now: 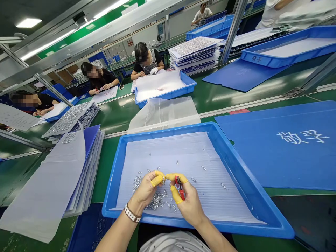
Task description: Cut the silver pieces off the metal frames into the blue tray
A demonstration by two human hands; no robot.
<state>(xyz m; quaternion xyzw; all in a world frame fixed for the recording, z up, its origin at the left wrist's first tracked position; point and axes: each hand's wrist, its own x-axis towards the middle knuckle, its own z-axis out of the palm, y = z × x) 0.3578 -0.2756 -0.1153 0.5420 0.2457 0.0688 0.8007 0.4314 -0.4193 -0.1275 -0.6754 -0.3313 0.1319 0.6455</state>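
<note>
My left hand (146, 189), with yellow finger cots on thumb and forefinger, pinches a small silvery metal piece (163, 180). Close beside it, my right hand (190, 203) is curled around red-handled nippers (180, 189), also with yellow cots on its fingers. The right forefinger reaches toward the pinched piece; whether it touches is too small to tell. Both hands are above a blue tray (223, 154) lined with a white sheet (168, 147). A heap of small twisted metal pieces (156, 203) lies under and beside my left hand, and several loose ones are scattered on the sheet.
Left of the tray, a stack of white sheets (49, 182) stands on the green bench. A blue board (288, 161) lies at the right. Beyond the tray are a translucent sheet (165, 113), another blue tray (191, 83) and stacked sheets (194, 54). Several people work across the bench.
</note>
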